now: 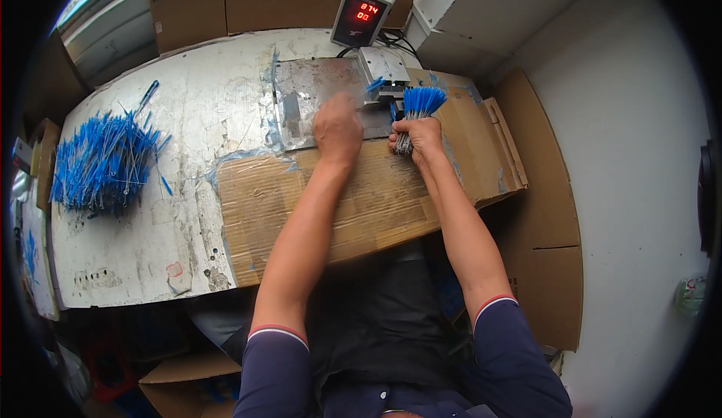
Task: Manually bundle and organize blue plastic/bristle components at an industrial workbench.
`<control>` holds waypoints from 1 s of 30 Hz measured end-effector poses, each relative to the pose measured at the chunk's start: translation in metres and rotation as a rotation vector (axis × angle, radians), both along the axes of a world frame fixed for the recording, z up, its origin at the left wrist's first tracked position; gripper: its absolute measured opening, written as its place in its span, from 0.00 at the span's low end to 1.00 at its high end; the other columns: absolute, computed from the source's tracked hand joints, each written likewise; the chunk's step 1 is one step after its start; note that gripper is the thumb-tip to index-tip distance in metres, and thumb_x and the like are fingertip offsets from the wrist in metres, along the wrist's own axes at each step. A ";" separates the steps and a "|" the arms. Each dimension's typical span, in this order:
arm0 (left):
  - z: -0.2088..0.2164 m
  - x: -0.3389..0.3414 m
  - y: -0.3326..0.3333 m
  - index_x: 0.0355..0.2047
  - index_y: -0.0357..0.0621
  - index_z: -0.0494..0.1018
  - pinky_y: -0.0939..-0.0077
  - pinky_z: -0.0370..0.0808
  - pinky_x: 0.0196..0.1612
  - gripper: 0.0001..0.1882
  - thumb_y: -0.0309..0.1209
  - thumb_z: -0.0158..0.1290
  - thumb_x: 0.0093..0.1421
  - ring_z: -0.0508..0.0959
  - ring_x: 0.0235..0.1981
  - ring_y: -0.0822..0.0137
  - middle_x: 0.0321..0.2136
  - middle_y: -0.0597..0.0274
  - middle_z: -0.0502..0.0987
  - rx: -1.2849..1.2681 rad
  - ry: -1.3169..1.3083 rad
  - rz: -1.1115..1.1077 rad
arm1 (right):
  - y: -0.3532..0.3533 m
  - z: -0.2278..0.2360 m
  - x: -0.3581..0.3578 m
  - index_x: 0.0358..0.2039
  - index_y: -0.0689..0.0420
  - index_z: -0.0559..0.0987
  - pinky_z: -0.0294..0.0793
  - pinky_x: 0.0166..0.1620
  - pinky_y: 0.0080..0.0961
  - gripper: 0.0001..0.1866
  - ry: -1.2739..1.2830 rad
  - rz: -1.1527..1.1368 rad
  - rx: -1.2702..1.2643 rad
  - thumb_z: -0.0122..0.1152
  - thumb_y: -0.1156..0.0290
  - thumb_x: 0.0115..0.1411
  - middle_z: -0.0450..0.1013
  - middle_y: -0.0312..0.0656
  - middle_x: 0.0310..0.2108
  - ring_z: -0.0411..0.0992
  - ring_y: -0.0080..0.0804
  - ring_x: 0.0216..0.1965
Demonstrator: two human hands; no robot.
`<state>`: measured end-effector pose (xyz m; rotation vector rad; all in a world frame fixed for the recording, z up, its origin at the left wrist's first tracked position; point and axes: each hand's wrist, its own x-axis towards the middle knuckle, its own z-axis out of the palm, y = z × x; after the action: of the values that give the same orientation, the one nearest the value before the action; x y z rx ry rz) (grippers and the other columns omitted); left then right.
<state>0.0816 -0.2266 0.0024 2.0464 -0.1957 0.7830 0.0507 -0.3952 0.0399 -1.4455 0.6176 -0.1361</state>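
My right hand is closed round a bundle of thin wire pieces with blue ends. The blue ends fan out above the fist, and the pale wire ends stick out below it. Just left of it, my left hand hovers at the metal plate; its fingers are smeared by motion, and I cannot see what they hold, if anything. A small grey machine head stands beyond the hands, with bits of blue at its front.
A large heap of blue-ended wire pieces lies on the worn white table at the left. Flattened cardboard covers the near edge. Behind the machine stands a counter box with red digits. A white wall rises at the right.
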 end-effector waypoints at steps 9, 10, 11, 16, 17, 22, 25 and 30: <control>0.000 0.004 -0.001 0.37 0.45 0.76 0.58 0.72 0.45 0.04 0.30 0.57 0.64 0.77 0.40 0.51 0.33 0.56 0.79 0.007 -0.082 -0.018 | 0.007 -0.003 0.004 0.26 0.71 0.78 0.81 0.19 0.38 0.05 -0.029 -0.067 0.037 0.67 0.85 0.52 0.77 0.54 0.23 0.78 0.43 0.18; -0.001 0.005 -0.003 0.37 0.45 0.76 0.58 0.72 0.46 0.04 0.30 0.57 0.64 0.77 0.40 0.51 0.33 0.56 0.79 0.021 -0.072 -0.040 | 0.005 -0.003 0.004 0.27 0.70 0.78 0.81 0.20 0.37 0.05 -0.052 -0.087 0.074 0.67 0.84 0.53 0.77 0.53 0.23 0.78 0.43 0.19; -0.002 0.004 -0.004 0.37 0.45 0.76 0.58 0.72 0.46 0.04 0.30 0.57 0.64 0.77 0.40 0.51 0.33 0.56 0.79 0.020 -0.071 -0.040 | 0.003 -0.003 0.003 0.27 0.70 0.78 0.81 0.20 0.37 0.05 -0.052 -0.087 0.074 0.67 0.84 0.53 0.77 0.53 0.23 0.78 0.43 0.19; -0.007 0.001 -0.003 0.36 0.45 0.76 0.55 0.73 0.43 0.04 0.29 0.58 0.63 0.79 0.39 0.50 0.32 0.54 0.80 0.075 -0.016 -0.173 | -0.006 -0.004 -0.013 0.32 0.68 0.79 0.85 0.28 0.39 0.05 -0.148 0.014 0.306 0.67 0.81 0.58 0.78 0.50 0.27 0.81 0.42 0.26; -0.006 0.001 -0.004 0.36 0.45 0.76 0.55 0.73 0.43 0.04 0.29 0.58 0.63 0.79 0.39 0.50 0.32 0.54 0.80 0.074 -0.016 -0.173 | -0.010 -0.006 -0.013 0.32 0.68 0.79 0.85 0.28 0.39 0.05 -0.148 0.014 0.305 0.67 0.81 0.58 0.78 0.50 0.27 0.81 0.42 0.26; -0.007 0.003 -0.005 0.35 0.44 0.76 0.56 0.75 0.41 0.04 0.29 0.59 0.62 0.80 0.36 0.50 0.30 0.54 0.80 0.102 -0.029 -0.189 | -0.006 -0.006 -0.018 0.32 0.68 0.79 0.86 0.30 0.40 0.05 -0.136 -0.025 0.223 0.67 0.83 0.56 0.78 0.50 0.27 0.81 0.41 0.26; -0.007 0.002 -0.003 0.35 0.44 0.76 0.56 0.75 0.41 0.04 0.29 0.59 0.62 0.80 0.36 0.51 0.30 0.54 0.80 0.110 -0.023 -0.208 | -0.004 -0.003 -0.022 0.32 0.68 0.79 0.87 0.30 0.41 0.05 -0.119 0.001 0.216 0.68 0.84 0.56 0.78 0.50 0.26 0.81 0.41 0.26; -0.008 0.002 -0.005 0.35 0.44 0.77 0.58 0.76 0.42 0.03 0.27 0.58 0.61 0.79 0.36 0.52 0.31 0.55 0.80 0.160 -0.061 -0.219 | -0.010 -0.003 -0.026 0.32 0.66 0.80 0.87 0.29 0.41 0.06 -0.116 0.025 0.250 0.70 0.80 0.54 0.79 0.48 0.27 0.82 0.41 0.26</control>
<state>0.0838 -0.2314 -0.0058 2.1074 -0.5226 0.7128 0.0242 -0.4048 0.0367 -1.1944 0.5023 -0.1177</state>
